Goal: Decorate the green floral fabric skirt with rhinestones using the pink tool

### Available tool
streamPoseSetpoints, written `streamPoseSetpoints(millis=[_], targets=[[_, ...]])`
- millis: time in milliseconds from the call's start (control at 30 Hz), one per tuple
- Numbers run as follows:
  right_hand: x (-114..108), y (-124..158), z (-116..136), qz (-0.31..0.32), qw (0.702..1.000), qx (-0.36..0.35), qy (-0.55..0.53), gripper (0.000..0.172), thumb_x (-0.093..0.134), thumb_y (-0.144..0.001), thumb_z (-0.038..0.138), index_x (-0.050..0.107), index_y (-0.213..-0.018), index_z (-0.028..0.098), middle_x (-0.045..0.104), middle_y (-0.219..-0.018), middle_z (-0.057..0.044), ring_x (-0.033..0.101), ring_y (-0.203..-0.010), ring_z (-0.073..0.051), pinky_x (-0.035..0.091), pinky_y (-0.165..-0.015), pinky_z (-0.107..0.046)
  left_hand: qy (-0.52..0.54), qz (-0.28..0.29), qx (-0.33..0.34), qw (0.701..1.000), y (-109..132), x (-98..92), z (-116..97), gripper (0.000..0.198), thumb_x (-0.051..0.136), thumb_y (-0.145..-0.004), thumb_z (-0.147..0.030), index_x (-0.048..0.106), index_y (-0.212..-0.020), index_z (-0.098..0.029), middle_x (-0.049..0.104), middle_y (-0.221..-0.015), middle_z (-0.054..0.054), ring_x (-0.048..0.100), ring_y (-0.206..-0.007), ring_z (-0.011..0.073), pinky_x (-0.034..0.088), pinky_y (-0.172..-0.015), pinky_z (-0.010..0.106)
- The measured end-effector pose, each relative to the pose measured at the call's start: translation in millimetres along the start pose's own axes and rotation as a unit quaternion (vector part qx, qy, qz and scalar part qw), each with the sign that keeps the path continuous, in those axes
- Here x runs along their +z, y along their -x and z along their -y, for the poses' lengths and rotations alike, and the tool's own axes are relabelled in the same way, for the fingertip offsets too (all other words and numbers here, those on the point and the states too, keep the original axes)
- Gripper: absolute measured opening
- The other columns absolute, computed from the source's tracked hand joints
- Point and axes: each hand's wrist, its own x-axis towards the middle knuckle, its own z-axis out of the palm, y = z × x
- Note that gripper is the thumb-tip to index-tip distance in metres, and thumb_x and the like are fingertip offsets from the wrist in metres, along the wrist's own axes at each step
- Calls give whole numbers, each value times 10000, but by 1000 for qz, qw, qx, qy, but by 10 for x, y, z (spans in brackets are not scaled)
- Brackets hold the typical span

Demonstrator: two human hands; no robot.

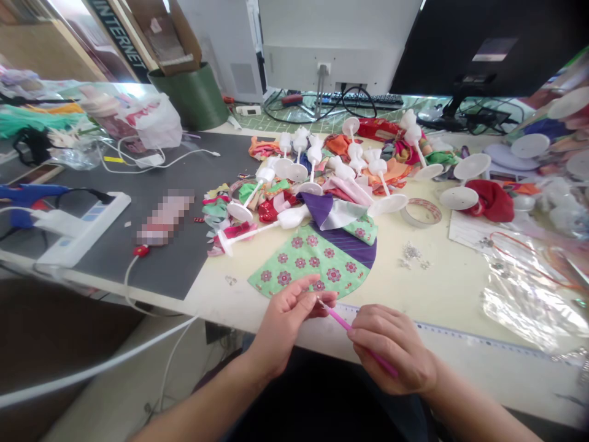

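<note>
My right hand (391, 350) is closed around a thin pink stick (340, 319), its tip pointing at the fingertips of my left hand (288, 316). My left hand's fingers are pinched together at that tip, on something too small to make out. Both hands hover at the near edge of the cream table (442, 288). Just beyond them lies a fan-shaped green cloth with red flowers and a purple striped part (317, 261). Behind it is a heap of white plastic doll stands and coloured cloth scraps (322, 178).
A tape roll (419, 212), small silver bits (411, 255), clear plastic bags (529, 294) and a red cloth (492, 199) lie at right. A dark mat (184, 184), power strip (78, 230), white cables, green bin (196, 95) and monitors stand left and behind.
</note>
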Motion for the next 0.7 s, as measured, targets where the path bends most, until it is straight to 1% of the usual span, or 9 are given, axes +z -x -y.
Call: streamPoseSetpoints(millis=[100, 267, 533, 700], targets=[[-1, 3, -2, 1, 1000, 2, 3, 270, 506, -769, 15, 550, -1017, 115, 617, -738, -80, 558, -680, -169, 513, -579, -318, -21, 6, 9, 1000, 11, 2, 0, 419, 584, -888, -309, 521, -1268, -145, 717, -1051, 110, 661, -968, 209, 471, -928, 358], [-7, 1, 0, 4, 1000, 2, 3, 258, 502, -771, 20, 550, -1006, 115, 617, -735, -76, 564, -674, -168, 516, -589, -315, -56, 10, 20, 998, 23, -8, 11, 417, 570, -895, -327, 520, -1270, -152, 713, -1067, 111, 661, -939, 197, 476, -897, 345], [-9, 5, -1, 10, 1000, 4, 13, 262, 483, -784, 32, 543, -1022, 124, 621, -742, -74, 564, -680, -167, 519, -594, -316, -83, 16, 36, 996, 7, -27, 22, 457, 574, -889, -352, 507, -1292, -145, 710, -1077, 116, 657, -918, 190, 479, -886, 340], [-9, 16, 6, 8, 1000, -2, 13, 268, 512, -768, 16, 547, -1018, 105, 621, -744, -85, 564, -685, -172, 523, -606, -329, -93, 18, 45, 994, 5, -45, 33, 452, 561, -899, -342, 497, -1301, -148, 708, -1084, 115, 653, -909, 173, 481, -889, 329]])
